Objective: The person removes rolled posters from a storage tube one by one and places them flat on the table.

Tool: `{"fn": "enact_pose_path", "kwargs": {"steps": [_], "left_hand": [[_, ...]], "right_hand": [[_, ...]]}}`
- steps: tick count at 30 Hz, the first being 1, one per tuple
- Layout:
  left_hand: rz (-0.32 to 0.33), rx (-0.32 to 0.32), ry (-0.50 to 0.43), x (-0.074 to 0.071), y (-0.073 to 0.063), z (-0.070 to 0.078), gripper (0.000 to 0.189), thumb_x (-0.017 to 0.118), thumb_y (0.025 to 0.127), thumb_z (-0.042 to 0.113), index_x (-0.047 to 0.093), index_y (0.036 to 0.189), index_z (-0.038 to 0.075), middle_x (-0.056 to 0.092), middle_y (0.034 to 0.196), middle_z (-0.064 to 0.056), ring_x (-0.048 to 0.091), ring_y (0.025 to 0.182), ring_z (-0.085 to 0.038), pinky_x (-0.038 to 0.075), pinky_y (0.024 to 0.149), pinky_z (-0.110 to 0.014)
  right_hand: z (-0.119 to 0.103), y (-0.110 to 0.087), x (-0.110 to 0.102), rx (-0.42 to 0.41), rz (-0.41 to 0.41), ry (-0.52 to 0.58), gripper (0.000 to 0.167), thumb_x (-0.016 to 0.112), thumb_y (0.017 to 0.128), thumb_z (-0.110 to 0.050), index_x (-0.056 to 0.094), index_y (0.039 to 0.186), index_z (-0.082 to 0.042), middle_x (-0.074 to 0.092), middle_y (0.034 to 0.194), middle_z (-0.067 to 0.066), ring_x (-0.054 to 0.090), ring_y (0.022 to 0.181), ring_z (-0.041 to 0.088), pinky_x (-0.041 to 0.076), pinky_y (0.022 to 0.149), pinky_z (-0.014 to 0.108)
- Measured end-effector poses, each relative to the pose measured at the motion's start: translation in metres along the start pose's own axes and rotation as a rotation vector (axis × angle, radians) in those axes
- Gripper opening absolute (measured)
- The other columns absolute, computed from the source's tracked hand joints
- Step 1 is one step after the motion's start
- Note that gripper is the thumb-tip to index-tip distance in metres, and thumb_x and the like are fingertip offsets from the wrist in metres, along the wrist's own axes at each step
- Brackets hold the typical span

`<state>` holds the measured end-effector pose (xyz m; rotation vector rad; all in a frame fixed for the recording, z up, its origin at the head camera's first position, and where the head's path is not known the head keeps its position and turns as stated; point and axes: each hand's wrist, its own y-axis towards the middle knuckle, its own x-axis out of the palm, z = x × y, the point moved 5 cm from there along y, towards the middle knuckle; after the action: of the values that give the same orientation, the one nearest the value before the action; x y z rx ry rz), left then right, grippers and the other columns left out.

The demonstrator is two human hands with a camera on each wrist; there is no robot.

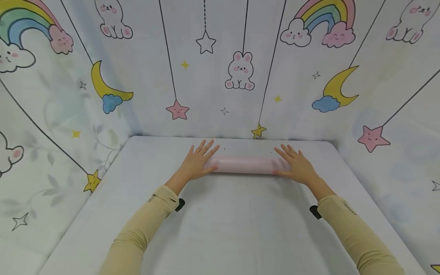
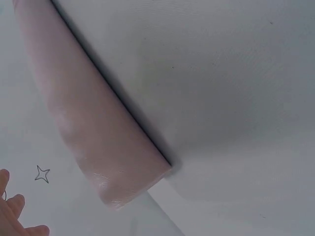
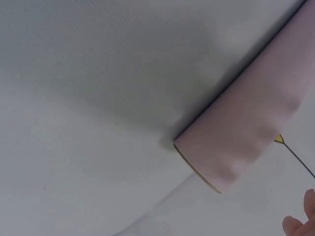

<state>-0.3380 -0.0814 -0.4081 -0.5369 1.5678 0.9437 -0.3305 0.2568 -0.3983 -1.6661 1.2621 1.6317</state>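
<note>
A pale pink roll (image 1: 247,165) with a smooth, slightly shiny surface lies crosswise near the far edge of the table. Its left end (image 2: 128,182) fills much of the left wrist view, and its right end (image 3: 221,157) shows a thin edge in the right wrist view. My left hand (image 1: 197,162), fingers spread, overlaps the roll's left end in the head view. Over at the right end, my right hand (image 1: 297,166) is spread the same way, thumb toward the near side. Both wrist views show fingertips (image 2: 17,199) (image 3: 291,225) apart from the roll.
The white table (image 1: 220,229) stretches toward me, with its back edge against a patterned cloth wall (image 1: 144,57) of stars, moons, rabbits and rainbows. Similar printed cloth stands at the left and right. A small black device (image 1: 180,205) shows under each wrist.
</note>
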Motion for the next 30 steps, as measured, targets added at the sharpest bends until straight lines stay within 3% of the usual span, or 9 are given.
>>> {"fn": "enact_pose_path", "kwargs": {"steps": [13, 30], "left_hand": [[-0.013, -0.001, -0.02, 0.015, 0.0, -0.005, 0.071, 0.047, 0.09, 0.052, 0.017, 0.148, 0.023, 0.015, 0.152, -0.005, 0.009, 0.138, -0.029, 0.017, 0.102, -0.06], [-0.038, -0.012, -0.023, 0.029, -0.003, -0.01, 0.071, 0.051, 0.089, 0.048, 0.021, 0.147, 0.019, 0.02, 0.15, -0.008, 0.018, 0.136, -0.033, 0.02, 0.101, -0.059]], "right_hand": [[0.013, 0.003, 0.011, 0.069, -0.072, -0.025, 0.087, 0.061, 0.077, -0.058, 0.028, 0.144, -0.014, 0.022, 0.148, 0.018, 0.014, 0.136, 0.037, 0.01, 0.104, 0.059], [0.027, 0.003, 0.025, 0.107, -0.078, 0.004, 0.088, 0.063, 0.076, -0.058, 0.03, 0.143, -0.012, 0.022, 0.147, 0.021, 0.014, 0.135, 0.039, 0.011, 0.103, 0.06]]}}
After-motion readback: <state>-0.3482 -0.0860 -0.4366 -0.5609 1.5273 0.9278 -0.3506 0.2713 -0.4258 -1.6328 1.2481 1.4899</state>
